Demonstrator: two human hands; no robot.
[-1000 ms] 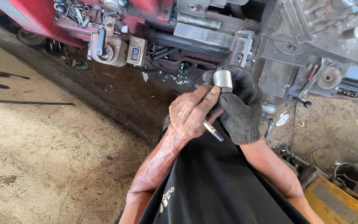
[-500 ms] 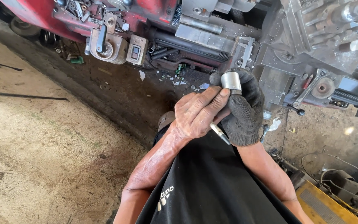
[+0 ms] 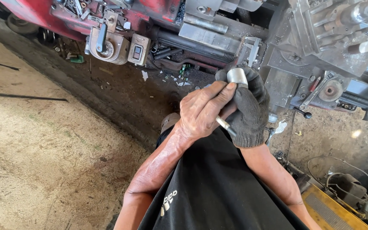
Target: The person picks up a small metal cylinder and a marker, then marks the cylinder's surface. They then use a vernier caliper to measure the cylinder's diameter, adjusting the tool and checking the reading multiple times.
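Just right of the frame's centre, the right hand [image 3: 248, 111], in a dark knit work glove, is closed around a short silvery metal cylinder [image 3: 237, 77], whose rounded end sticks up above the gloved fingers. The bare left hand [image 3: 203, 110] is curled over the front of it, fingers wrapped tight and fingertips pressing against the cylinder's side. A thin metal rod [image 3: 225, 126] pokes out below the two hands; it may be a tool or part of the same piece, but the grip hides where it goes. So the piece is in hand and off the machine: the lathe [image 3: 252, 30], red and grey across the top of the frame, holds nothing of it that shows. Whatever fitting or working of the piece is in progress looks unfinished, with both hands fully occupied over the dirt floor [image 3: 43, 140].
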